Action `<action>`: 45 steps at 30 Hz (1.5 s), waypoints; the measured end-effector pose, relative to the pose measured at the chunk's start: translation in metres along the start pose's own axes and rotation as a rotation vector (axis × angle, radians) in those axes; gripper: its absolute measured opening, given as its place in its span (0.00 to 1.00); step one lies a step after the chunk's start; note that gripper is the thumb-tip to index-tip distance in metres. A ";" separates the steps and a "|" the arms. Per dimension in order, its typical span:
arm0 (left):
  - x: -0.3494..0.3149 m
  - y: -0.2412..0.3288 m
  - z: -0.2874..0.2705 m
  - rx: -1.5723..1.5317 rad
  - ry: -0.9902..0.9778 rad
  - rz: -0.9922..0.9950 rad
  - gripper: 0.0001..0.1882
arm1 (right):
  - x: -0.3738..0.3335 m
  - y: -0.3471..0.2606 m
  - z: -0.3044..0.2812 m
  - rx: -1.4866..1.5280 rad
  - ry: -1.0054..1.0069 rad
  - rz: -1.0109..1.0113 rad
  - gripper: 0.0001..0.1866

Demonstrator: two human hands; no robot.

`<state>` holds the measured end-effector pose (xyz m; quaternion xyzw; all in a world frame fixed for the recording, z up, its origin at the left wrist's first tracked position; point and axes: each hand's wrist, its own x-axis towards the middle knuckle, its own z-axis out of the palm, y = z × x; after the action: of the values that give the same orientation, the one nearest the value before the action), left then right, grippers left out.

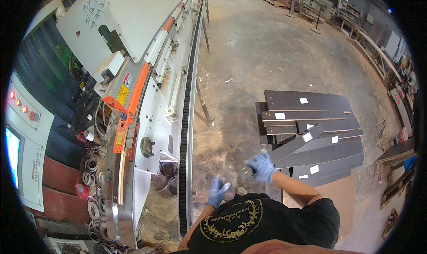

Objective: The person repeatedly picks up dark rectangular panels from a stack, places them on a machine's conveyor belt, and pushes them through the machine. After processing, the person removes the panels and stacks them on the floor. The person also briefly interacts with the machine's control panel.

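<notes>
My right hand point(262, 166), in a blue-grey work glove, is closed around the near end of a narrow dark board point(291, 149). That board slants across the stack, its far end over other dark boards point(307, 101), several of which bear small white labels. Part of its near end pokes out to the left of my glove. My left hand point(218, 191), gloved alike, is held in front of my body between the stack and the machine. Its thumb and fingers are apart, and nothing shows in it.
On the left runs a long white woodworking machine point(155, 102) with orange guards and a black track point(189, 120). A control panel point(31, 138) with lit red buttons stands farther left. Rolls of edging strip point(91, 178) lie below. Timber and racks point(369, 44) line the right wall.
</notes>
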<state>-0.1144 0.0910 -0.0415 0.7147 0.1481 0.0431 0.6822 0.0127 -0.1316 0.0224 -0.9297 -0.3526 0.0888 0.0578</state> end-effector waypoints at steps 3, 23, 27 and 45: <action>0.021 -0.046 0.013 -0.447 -0.248 -0.524 0.23 | 0.005 -0.056 0.013 0.076 0.015 -0.128 0.36; -0.251 -0.036 -0.279 -0.778 1.023 0.094 0.23 | 0.023 -0.121 0.048 0.497 0.363 -0.234 0.31; -0.300 -0.036 -0.293 -0.936 1.027 0.103 0.18 | 0.032 -0.141 0.056 0.463 0.285 -0.261 0.31; -0.186 0.023 -0.391 1.411 1.122 -0.292 0.32 | 0.021 -0.150 0.081 0.475 0.150 -0.117 0.30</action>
<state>-0.3908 0.4162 0.0325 0.8143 0.5391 0.1971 -0.0864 -0.0850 -0.0024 -0.0342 -0.8721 -0.3698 0.0964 0.3056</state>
